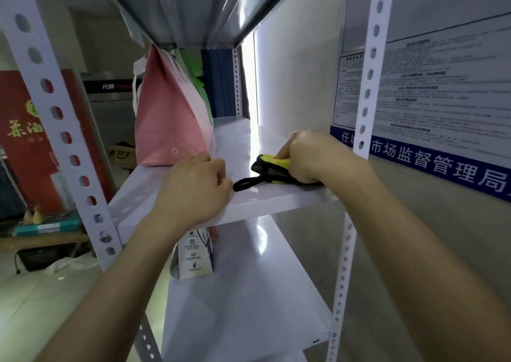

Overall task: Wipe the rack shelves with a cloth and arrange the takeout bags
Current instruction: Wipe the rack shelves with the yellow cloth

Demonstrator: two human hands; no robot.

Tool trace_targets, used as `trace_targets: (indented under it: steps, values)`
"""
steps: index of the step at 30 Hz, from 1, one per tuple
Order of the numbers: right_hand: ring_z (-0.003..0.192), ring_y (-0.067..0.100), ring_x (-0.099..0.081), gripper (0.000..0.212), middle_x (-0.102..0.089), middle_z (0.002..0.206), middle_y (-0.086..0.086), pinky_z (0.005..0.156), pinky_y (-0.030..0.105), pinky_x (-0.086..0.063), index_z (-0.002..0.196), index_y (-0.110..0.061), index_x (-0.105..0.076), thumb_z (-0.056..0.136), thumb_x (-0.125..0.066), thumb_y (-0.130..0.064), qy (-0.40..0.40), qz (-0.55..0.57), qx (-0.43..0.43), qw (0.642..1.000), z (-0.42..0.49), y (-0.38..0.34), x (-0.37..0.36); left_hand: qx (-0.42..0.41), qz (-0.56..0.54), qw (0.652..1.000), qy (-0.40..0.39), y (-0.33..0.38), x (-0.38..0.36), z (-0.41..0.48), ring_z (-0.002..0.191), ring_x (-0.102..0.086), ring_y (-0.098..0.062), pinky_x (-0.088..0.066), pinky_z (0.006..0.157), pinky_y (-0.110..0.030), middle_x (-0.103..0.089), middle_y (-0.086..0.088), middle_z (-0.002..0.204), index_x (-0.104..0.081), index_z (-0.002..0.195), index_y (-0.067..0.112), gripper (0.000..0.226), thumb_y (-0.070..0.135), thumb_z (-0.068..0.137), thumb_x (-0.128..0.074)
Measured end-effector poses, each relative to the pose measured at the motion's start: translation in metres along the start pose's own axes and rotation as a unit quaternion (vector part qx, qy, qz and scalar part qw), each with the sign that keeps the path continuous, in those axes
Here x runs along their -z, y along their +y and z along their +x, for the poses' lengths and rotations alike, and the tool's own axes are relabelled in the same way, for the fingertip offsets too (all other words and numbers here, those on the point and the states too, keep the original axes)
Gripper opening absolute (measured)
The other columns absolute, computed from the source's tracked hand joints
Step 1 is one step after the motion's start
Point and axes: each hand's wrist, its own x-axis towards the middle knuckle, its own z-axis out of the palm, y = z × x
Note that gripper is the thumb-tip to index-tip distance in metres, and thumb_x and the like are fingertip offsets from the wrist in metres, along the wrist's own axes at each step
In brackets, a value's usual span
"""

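You are working at the middle shelf point(276, 198) of the white rack. Your right hand point(304, 157) is gripping the yellow cloth point(272, 165), with the fingers curled over it and pressing it down onto the shelf near the right post. The cloth's black loop point(244, 183) is lying loose on the shelf to the left.

Your left hand point(193, 190) is resting on the front lip of the shelf with the fingers curled, just beside the base of the pink bag point(168, 118). It cannot be told whether this hand is pinching anything.

The pink bag is standing upright at the left end of the same shelf. A white printed bag point(193, 259) is standing on the lower shelf point(249, 292).

- **Cloth:** You are probably handling a soft, light, pliable item. A flat palm should be spreading it better than a bunched grip.
- **Pink bag:** It is looking like thin non-woven fabric, so it is likely light and prone to tipping. When you are moving it, the handles or the folded top edge are probably the safest places to hold.
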Motion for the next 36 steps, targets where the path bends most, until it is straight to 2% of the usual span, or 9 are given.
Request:
trace_targets:
  steps: [2,6,12,20,25,27,30,33,36]
  values:
    - [0.097,0.029,-0.061,0.052,-0.062,0.127,0.006,0.071,0.034,-0.050,0.132,-0.025,-0.071,0.088,-0.052,-0.005,-0.015,-0.017,-0.024,0.999,0.045,0.003,-0.007,-0.006,-0.001,1.000,0.007,-0.001,-0.001,-0.001,0.097,-0.055,-0.025,-0.049,0.088,-0.041,-0.059,0.000,0.098,-0.069,0.102,0.018,0.024,0.033,0.102,-0.051]
    - [0.099,0.028,-0.065,0.050,-0.059,0.130,0.008,0.062,0.028,-0.048,0.138,-0.020,-0.066,0.092,-0.052,-0.008,-0.037,0.015,-0.039,0.998,0.122,-0.003,-0.010,-0.008,-0.007,1.000,0.017,-0.002,-0.003,-0.001,0.096,-0.054,-0.025,-0.046,0.086,-0.040,-0.059,0.001,0.096,-0.068,0.098,0.017,0.022,0.031,0.101,-0.052]
    - [0.109,0.030,-0.064,0.047,-0.066,0.124,0.004,0.098,0.040,-0.058,0.124,-0.044,-0.075,0.096,-0.047,-0.018,-0.049,0.023,0.023,0.998,0.166,0.001,-0.029,-0.007,-0.008,1.000,0.028,0.003,-0.002,-0.004,0.094,-0.055,-0.024,-0.047,0.082,-0.040,-0.059,0.002,0.094,-0.067,0.094,0.018,0.020,0.032,0.098,-0.053]
    - [0.117,0.033,-0.061,0.055,-0.061,0.135,0.007,0.100,0.038,-0.055,0.138,-0.023,-0.066,0.089,-0.051,-0.004,-0.030,0.004,0.015,0.999,0.081,0.000,-0.011,0.014,-0.007,1.000,0.011,0.003,0.000,-0.002,0.096,-0.057,-0.029,-0.050,0.086,-0.043,-0.061,-0.001,0.096,-0.069,0.094,0.019,0.018,0.031,0.097,-0.056]
    - [0.103,0.031,-0.060,0.061,-0.064,0.124,0.008,0.085,0.040,-0.056,0.130,-0.033,-0.071,0.084,-0.047,-0.002,0.018,0.008,0.059,0.998,-0.018,0.008,-0.010,0.040,-0.019,0.999,0.013,0.003,0.002,0.000,0.093,-0.061,-0.025,-0.050,0.079,-0.039,-0.065,0.001,0.097,-0.074,0.099,0.020,0.021,0.028,0.098,-0.054]
    - [0.098,0.028,-0.057,0.067,-0.066,0.121,0.005,0.077,0.037,-0.052,0.133,-0.045,-0.068,0.085,-0.046,-0.004,0.028,0.029,0.071,0.997,-0.032,0.010,-0.011,0.052,-0.032,0.997,0.040,0.005,0.006,-0.003,0.096,-0.064,-0.025,-0.050,0.081,-0.038,-0.070,0.000,0.104,-0.074,0.112,0.020,0.025,0.027,0.100,-0.053]
    - [0.102,0.031,-0.060,0.058,-0.067,0.121,0.007,0.089,0.043,-0.057,0.125,-0.038,-0.073,0.086,-0.046,-0.006,0.022,0.055,0.032,0.998,-0.011,0.000,-0.007,0.028,-0.007,0.992,0.125,0.003,0.021,-0.015,0.095,-0.063,-0.024,-0.049,0.078,-0.038,-0.070,-0.001,0.108,-0.072,0.125,0.019,0.029,0.023,0.100,-0.057]
    - [0.119,0.035,-0.057,0.051,-0.061,0.134,0.008,0.106,0.047,-0.051,0.133,-0.029,-0.069,0.090,-0.048,-0.010,-0.005,0.067,-0.003,0.998,0.016,-0.029,-0.004,-0.017,0.023,0.979,0.202,-0.010,0.042,-0.036,0.097,-0.064,-0.024,-0.055,0.082,-0.045,-0.070,-0.002,0.110,-0.073,0.123,0.016,0.027,0.016,0.099,-0.060]
    - [0.116,0.035,-0.058,0.052,-0.062,0.131,0.009,0.102,0.046,-0.053,0.134,-0.030,-0.068,0.089,-0.050,-0.011,-0.014,0.090,0.068,0.993,0.021,-0.083,-0.007,-0.074,0.027,0.956,0.283,-0.030,0.058,-0.061,0.096,-0.060,-0.022,-0.052,0.083,-0.040,-0.066,-0.002,0.106,-0.073,0.116,0.013,0.022,0.011,0.098,-0.060]
